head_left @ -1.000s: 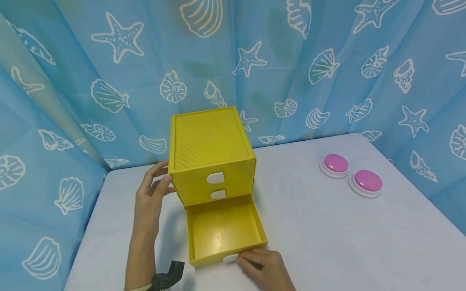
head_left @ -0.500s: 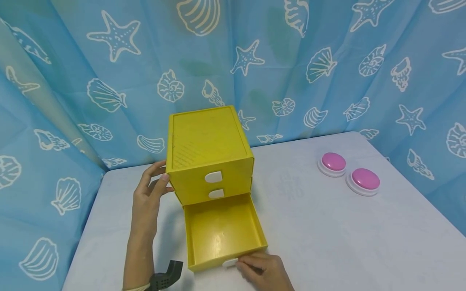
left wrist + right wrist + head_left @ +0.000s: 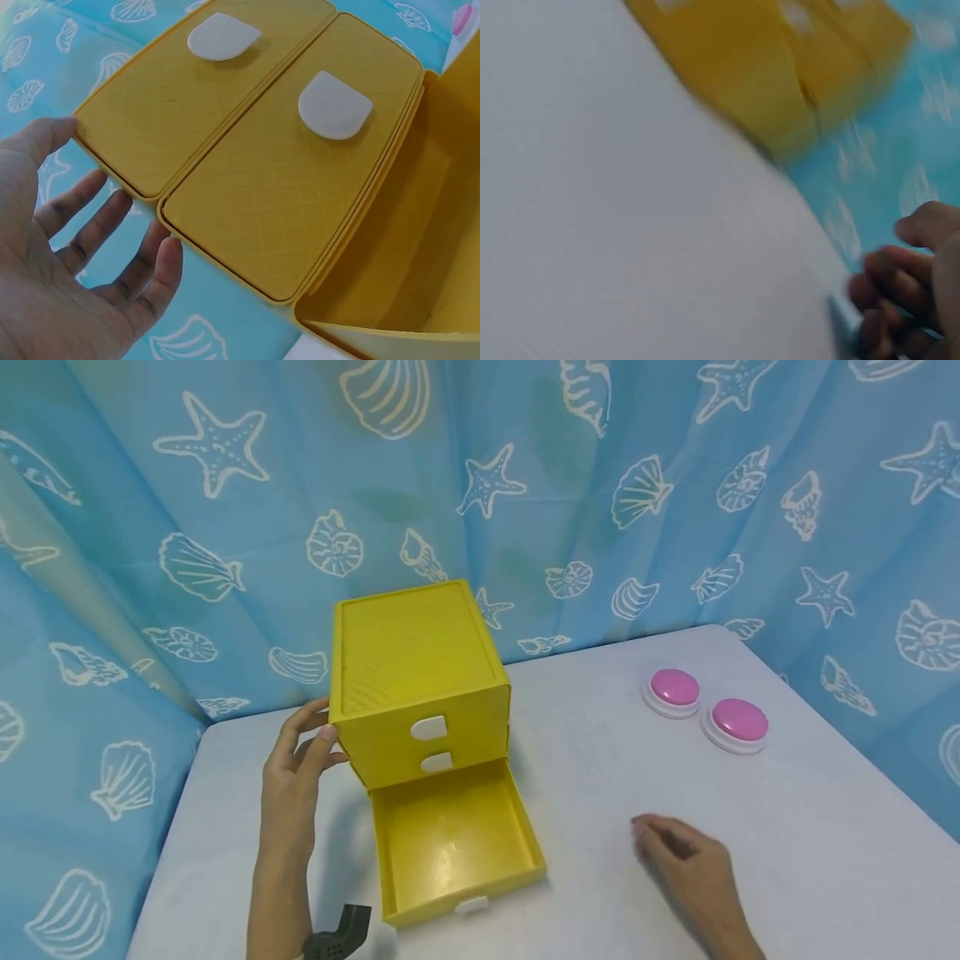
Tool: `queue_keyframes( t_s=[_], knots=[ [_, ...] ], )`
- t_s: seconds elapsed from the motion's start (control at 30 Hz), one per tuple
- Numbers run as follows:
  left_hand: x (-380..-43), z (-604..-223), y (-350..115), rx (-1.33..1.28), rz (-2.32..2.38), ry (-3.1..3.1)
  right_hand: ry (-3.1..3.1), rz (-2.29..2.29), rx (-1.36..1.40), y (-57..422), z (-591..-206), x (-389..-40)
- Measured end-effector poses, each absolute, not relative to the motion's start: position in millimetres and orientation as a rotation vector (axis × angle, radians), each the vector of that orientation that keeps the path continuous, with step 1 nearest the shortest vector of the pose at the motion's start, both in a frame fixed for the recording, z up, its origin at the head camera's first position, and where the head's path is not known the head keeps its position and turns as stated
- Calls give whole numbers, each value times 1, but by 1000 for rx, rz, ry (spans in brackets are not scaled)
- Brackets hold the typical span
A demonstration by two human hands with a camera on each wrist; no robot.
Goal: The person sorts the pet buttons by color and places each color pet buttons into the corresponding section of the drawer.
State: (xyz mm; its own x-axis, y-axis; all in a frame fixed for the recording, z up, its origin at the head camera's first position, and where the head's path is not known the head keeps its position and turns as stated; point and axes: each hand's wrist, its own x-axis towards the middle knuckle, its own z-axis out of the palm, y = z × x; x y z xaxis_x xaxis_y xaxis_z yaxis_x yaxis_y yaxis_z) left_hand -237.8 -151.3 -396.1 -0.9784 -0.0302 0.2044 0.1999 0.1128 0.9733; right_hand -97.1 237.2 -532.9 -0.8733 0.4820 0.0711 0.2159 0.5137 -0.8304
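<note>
A yellow drawer cabinet [image 3: 420,647] stands on the white table, its two upper drawers pushed in. The bottom drawer [image 3: 453,839] is pulled well out, with nothing inside, and a white tab handle [image 3: 471,906] on its front. My left hand [image 3: 292,777] rests at the cabinet's left side, thumb at the front corner. In the left wrist view, its fingers [image 3: 161,277] are spread along the side edge by the two upper drawers. To the right of the bottom drawer, over the table, my right hand [image 3: 693,864] has its fingers loosely bent and holds nothing. The right wrist view is blurred.
Two pink push buttons [image 3: 740,720] on white bases sit at the table's back right. Behind the table [image 3: 592,777] hangs a blue curtain [image 3: 420,468] with white seashells and starfish. A black strap-like device [image 3: 337,935] is on the left wrist.
My right hand has let go of the bottom drawer's handle and moved to the right. The bottom drawer stays out, and the left hand keeps its place. The head view has turned slightly right.
</note>
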Motion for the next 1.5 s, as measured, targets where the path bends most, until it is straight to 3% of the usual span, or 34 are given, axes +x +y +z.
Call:
queue_keyframes(
  t_s=[0.27, 0.53, 1.23, 1.5],
  knots=[
    [-241, -403, -154, -126, -1954, -2263, -2287, 852, -722, 349, -548, -145],
    [-243, -401, -155, -180, -1963, -2221, -2310, 883, -866, 400, -543, -169],
    [-245, -402, -160, -206, -1944, -2196, -2334, 1025, -1039, 396, -534, -177],
    [-247, -403, -159, -201, -1931, -2228, -2220, 952, -913, 360, -522, -169]
  ],
)
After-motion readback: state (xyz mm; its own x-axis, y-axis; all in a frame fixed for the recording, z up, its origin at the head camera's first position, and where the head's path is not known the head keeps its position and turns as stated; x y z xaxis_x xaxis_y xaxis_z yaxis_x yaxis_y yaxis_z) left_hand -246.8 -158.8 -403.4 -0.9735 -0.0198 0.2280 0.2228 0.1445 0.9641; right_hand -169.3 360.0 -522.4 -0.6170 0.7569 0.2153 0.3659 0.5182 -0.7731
